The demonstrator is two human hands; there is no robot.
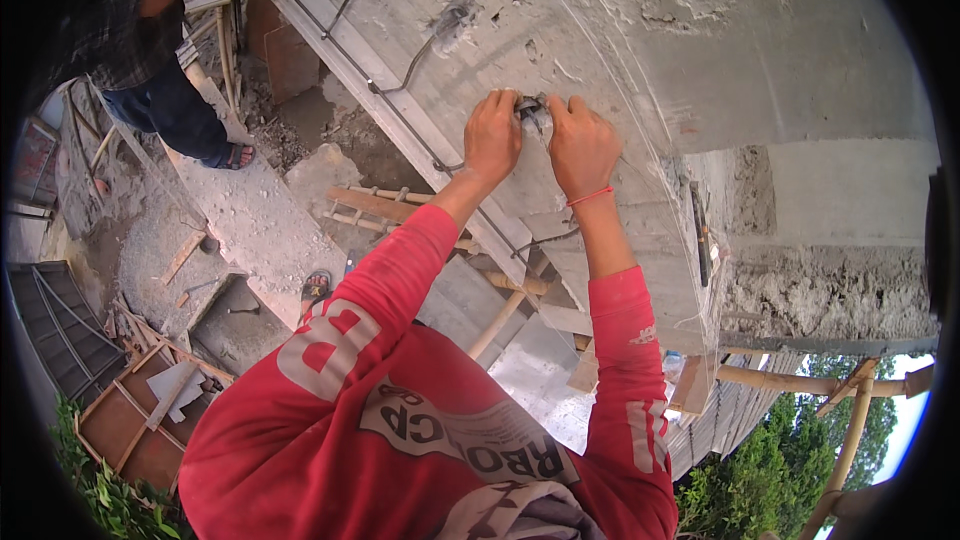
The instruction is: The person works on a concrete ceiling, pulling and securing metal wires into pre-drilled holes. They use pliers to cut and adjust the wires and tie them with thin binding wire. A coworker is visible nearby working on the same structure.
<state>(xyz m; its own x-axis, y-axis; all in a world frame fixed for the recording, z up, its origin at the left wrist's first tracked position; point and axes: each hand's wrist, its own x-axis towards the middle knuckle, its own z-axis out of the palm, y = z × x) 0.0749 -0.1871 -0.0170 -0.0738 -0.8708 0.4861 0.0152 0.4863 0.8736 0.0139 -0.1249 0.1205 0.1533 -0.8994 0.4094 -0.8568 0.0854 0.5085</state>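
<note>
Both arms, in red sleeves, reach up to a grey concrete surface [560, 30]. My left hand [492, 142] is closed, its fingertips on a small dark wire-like piece [530, 106] at the concrete. From the other side my right hand [583, 148], with a thin red band at the wrist, pinches the same piece. The fingers partly hide it, so its exact kind does not show. Left of my hands, a bent dark rod [420, 62] sticks out of a rough hole in the concrete.
A long dark rod [372, 86] runs along a pale edge board [475, 195]. Strings and a thin dark bar [700, 235] hang at the right. Another person [165, 90] stands on a dusty plank [235, 210] at the upper left. Bamboo poles [497, 325] lie below.
</note>
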